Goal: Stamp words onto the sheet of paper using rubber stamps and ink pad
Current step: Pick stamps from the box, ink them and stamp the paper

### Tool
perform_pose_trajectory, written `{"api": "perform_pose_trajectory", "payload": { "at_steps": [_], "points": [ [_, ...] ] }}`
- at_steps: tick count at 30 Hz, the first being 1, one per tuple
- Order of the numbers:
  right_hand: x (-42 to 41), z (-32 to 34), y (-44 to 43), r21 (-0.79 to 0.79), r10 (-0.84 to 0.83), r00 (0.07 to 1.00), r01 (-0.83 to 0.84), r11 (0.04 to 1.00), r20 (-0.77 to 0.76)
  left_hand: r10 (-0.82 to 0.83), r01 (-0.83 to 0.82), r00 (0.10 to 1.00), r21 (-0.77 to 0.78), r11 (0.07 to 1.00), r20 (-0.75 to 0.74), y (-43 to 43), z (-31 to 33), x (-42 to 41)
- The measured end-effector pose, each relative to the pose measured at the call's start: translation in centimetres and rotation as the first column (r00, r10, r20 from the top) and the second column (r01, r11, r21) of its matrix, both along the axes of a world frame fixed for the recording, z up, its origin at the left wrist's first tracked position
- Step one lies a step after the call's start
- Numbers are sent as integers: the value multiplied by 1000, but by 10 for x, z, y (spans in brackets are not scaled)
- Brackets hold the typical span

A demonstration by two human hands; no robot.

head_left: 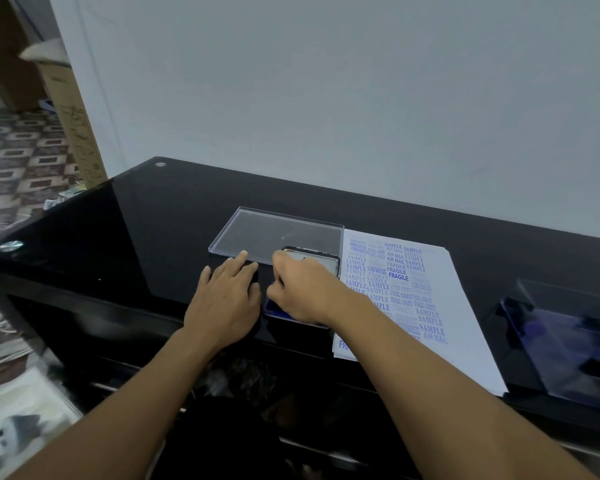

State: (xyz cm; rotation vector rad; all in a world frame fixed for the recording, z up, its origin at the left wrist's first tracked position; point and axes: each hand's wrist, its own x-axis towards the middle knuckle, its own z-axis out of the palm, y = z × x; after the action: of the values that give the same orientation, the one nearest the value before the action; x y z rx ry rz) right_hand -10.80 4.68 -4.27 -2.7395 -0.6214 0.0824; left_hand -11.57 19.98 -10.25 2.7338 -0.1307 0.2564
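**Q:** Head view. Where do I find the task items?

**A:** I see the sheet of paper [447, 306] lying flat on the black bench [153, 220], right of centre. Its left part is crowded with blue words: SAMPLE, FRAGILE, AIR MAIL, FAX OUT, AMENDED. The ink pad [274, 308] sits open, touching the sheet's left edge, with its hinged lid [330, 262] at the far side.

**Q:** And the hands?

**A:** The left hand [224, 303] rests palm-down on the bench just left of the pad. Its fingers [239, 258] are straight and spread, the tips reaching a clear plastic cover [274, 233]. The right hand [302, 289] is over the blue pad with its fingers curled tight. I cannot tell what they pinch, as the hand hides it.

**Q:** Surroundings?

**A:** A clear box [561, 341] stands at the sheet's right edge.
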Motion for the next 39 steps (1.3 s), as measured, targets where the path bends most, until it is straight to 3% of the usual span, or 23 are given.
{"api": "perform_pose_trajectory", "payload": {
  "at_steps": [7,39],
  "points": [
    [-7,-2,-5,72,-45,999,44,996,10,3,-3,1000,2,1000,-5,-1,1,0],
    [-10,-3,-1,91,-104,994,107,990,-31,3,-3,1000,12,1000,-18,-2,3,2]
  ]
}}
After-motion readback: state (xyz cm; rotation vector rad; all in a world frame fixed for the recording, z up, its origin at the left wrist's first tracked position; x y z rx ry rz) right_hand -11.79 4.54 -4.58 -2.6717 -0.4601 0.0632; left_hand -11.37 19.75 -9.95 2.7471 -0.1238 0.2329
